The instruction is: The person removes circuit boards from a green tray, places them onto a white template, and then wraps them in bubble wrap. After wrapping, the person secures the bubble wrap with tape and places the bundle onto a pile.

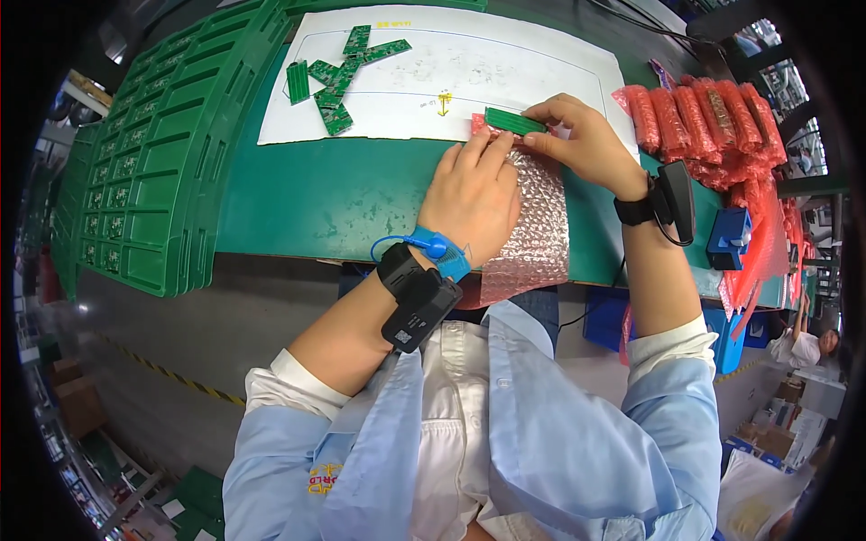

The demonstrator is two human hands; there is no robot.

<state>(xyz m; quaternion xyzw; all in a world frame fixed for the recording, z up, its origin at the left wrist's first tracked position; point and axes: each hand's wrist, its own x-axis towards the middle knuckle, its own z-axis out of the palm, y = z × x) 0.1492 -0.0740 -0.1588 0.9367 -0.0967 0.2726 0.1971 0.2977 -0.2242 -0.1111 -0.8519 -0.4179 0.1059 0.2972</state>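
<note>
A small stack of green circuit boards [514, 121] lies on the far end of a sheet of pink bubble wrap [541, 212]. Its right end is gripped between the thumb and fingers of my right hand [586, 144]. My left hand [474, 194] rests on the wrap with fingers stretched forward, the tips at the near left side of the stack. The wrap runs toward me and hangs over the table's near edge. On the white sheet [505, 63], several loose green circuit boards [334, 86] overlap at the far left.
Green trays [149, 207] holding small parts stand at the left. Several red bubble-wrapped bundles [690, 122] are piled at the right. Nearby sits a blue tape dispenser [729, 238], with pink wrap hanging beside it. Other people are at the far right.
</note>
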